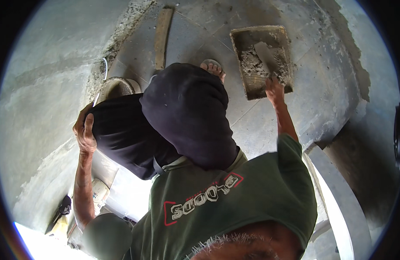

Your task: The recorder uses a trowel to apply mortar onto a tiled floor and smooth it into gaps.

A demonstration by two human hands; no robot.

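Observation:
My right hand (275,90) is closed round the handle end of a trowel (266,57). Its flat, grey-coated blade lies over wet mortar (251,63) in a shallow rectangular tray (253,92) on the floor. The mortar covers much of the tray, while a ribbed patch of its bottom shows at the near end. On the left, my left hand (84,132) rests against my bent knee in dark trousers, thumb apart from the fingers and holding nothing. Part of its fingers is hidden along the knee's side.
Beyond my left knee stands a mortar-smeared bucket (118,88) with a pale handle. A wooden board (163,38) lies on the tiled floor ahead, left of my bare foot (214,70). Rough grey walls rise on both sides. A bag (99,194) sits behind my left arm.

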